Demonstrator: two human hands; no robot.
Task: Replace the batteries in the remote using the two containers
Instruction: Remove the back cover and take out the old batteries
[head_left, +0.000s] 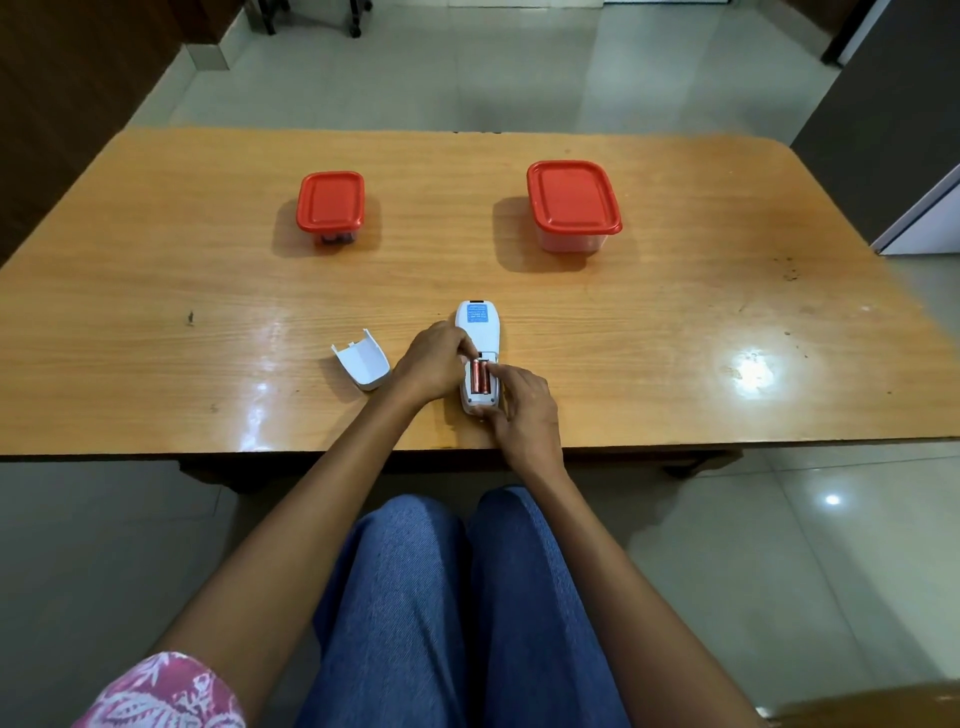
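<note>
Remote (480, 332): we are finding it lying face down near the front edge of the table (156, 291), between the two hands, its battery bay open.
Batteries (480, 378): we are seeing two reddish cells sitting side by side in the bay.
Battery cover (363, 364): we are logging it lying loose on the table, just left of the left hand, apart from the remote.
Left hand (434, 364): we are seeing it gripping the remote's left edge, curled fingers reaching the far end of the bay and hiding part of that side.
Right hand (524, 410): we are seeing it holding the remote's near end, thumb against the end, forefinger touching the far tip of the right cell.
Small container (331, 205): we are noting it standing far left, well apart from the remote, its red lid on; something dark is showing through the clear wall, though we are not able to tell what.
Large container (571, 202): we are noting it standing far right, red lid on; its contents we are not able to tell.
Path: we are seeing bare tabletop lying between the remote and both containers.
</note>
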